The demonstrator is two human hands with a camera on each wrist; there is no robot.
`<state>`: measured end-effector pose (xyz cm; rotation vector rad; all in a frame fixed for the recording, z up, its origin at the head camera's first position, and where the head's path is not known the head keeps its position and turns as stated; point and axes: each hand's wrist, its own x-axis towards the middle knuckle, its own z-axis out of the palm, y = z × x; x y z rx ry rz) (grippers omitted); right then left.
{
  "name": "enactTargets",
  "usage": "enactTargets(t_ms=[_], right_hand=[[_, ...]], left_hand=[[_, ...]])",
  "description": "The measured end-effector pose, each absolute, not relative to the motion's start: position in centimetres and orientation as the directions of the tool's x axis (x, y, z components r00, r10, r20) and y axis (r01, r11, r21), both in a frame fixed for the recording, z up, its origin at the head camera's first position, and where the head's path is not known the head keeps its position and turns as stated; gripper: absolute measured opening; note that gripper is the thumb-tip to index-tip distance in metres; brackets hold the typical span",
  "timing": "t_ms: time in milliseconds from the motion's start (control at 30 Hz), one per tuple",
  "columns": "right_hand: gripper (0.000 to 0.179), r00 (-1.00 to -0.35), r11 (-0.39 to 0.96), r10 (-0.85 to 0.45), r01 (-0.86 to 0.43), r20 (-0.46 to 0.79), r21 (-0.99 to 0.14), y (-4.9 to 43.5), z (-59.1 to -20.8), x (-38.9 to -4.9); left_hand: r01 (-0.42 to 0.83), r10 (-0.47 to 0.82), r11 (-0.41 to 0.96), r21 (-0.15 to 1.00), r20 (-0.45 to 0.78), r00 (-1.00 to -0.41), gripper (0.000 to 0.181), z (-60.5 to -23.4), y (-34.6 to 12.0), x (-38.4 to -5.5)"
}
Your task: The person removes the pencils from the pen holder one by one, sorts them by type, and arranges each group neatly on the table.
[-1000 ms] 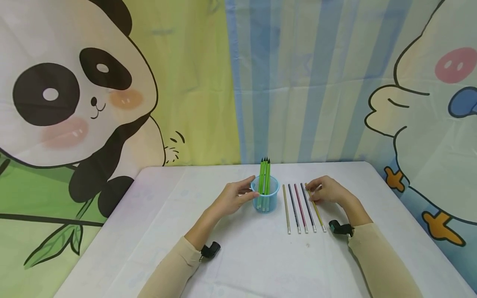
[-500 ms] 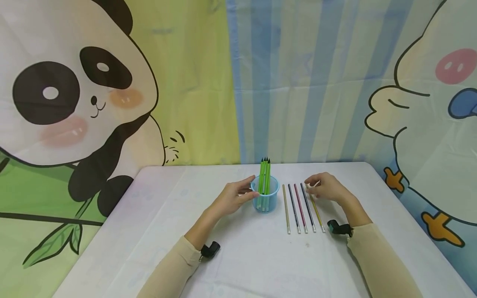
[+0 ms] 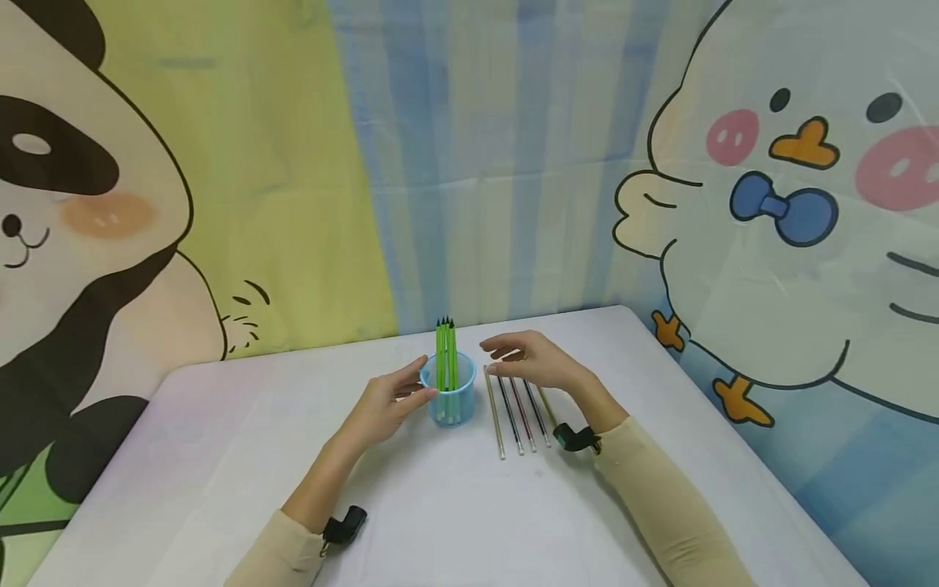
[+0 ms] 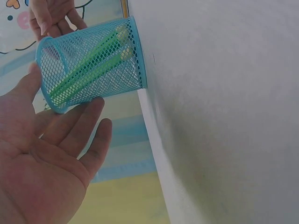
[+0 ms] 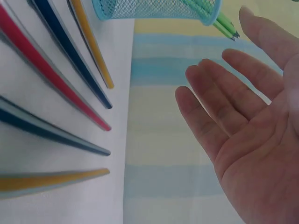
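Observation:
A light-blue mesh pencil cup (image 3: 455, 408) stands upright on the table, holding several green pencils (image 3: 446, 355) with their dark points up. My left hand (image 3: 385, 408) is at its left side, thumb and fingers set round it near the rim; in the left wrist view the fingers (image 4: 86, 126) lie along the mesh. My right hand (image 3: 535, 359) hovers above the far ends of a row of loose pencils. In the right wrist view its palm (image 5: 261, 144) faces the camera, fingers extended and holding nothing. The row has yellow (image 5: 93, 46), blue (image 5: 74, 56) and red (image 5: 51, 74) pencils side by side.
A white cloth covers the table (image 3: 411, 522). Behind it hangs a printed curtain (image 3: 477, 163) with a panda and a white chick. Small black cameras (image 3: 345, 526) sit on both wrists, over beige sleeves (image 3: 675, 505).
My right hand has moved left across the pencil row, from the right-hand yellow pencil toward the cup. The head view has turned right. My left hand stays at the cup.

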<state>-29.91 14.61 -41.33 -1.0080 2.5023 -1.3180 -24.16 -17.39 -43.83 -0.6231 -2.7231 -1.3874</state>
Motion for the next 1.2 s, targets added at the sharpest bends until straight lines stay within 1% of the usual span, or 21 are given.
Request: enactTargets(t_ms=[100, 200, 400, 533, 767, 867, 1000, 1100, 1200], right_hand=[[0.047, -0.758, 0.377, -0.628, -0.495, 0.178, -0.783, 12.9, -41.3, -29.8], [0.045, -0.759, 0.386, -0.625, -0.503, 0.182, -0.773, 12.9, -41.2, -29.5], [0.05, -0.774, 0.389, -0.596, -0.51, 0.212, -0.767, 13.6, -41.3, -28.9], [0.051, -0.75, 0.347, -0.616, -0.535, 0.243, -0.77, 12.6, -41.6, -29.0], [0.035, -0.744, 0.271, -0.587, -0.553, 0.319, -0.788, 10.8, -42.7, -29.2], [0.034, -0.746, 0.264, -0.578, -0.555, 0.331, -0.789, 10.7, -43.1, -29.4], [0.032, -0.763, 0.298, -0.57, -0.539, 0.305, -0.788, 10.6, -43.0, -29.4], [0.032, -0.776, 0.326, -0.563, -0.525, 0.285, -0.786, 10.6, -42.8, -29.2], [0.036, -0.784, 0.339, -0.559, -0.514, 0.271, -0.788, 10.7, -42.8, -29.1]], left_hand=[[0.349, 0.346, 0.529, 0.773, 0.179, -0.921, 0.072, -43.7, -18.6, -23.9], [0.35, 0.359, 0.518, 0.78, 0.172, -0.917, 0.074, -43.6, -18.4, -24.1], [0.351, 0.376, 0.508, 0.787, 0.163, -0.912, 0.074, -43.8, -17.2, -24.6], [0.343, 0.353, 0.512, 0.788, 0.17, -0.92, 0.073, -44.0, -17.6, -24.4], [0.359, 0.353, 0.513, 0.779, 0.19, -0.916, 0.072, -44.5, -18.2, -24.1], [0.379, 0.353, 0.538, 0.753, 0.207, -0.912, 0.072, -44.4, -18.2, -24.2], [0.44, 0.331, 0.547, 0.712, 0.3, -0.895, 0.068, -44.3, -17.9, -24.4], [0.479, 0.288, 0.522, 0.705, 0.383, -0.878, 0.06, -44.2, -17.3, -24.7], [0.5, 0.232, 0.494, 0.712, 0.446, -0.864, 0.05, -44.1, -16.7, -25.2]])
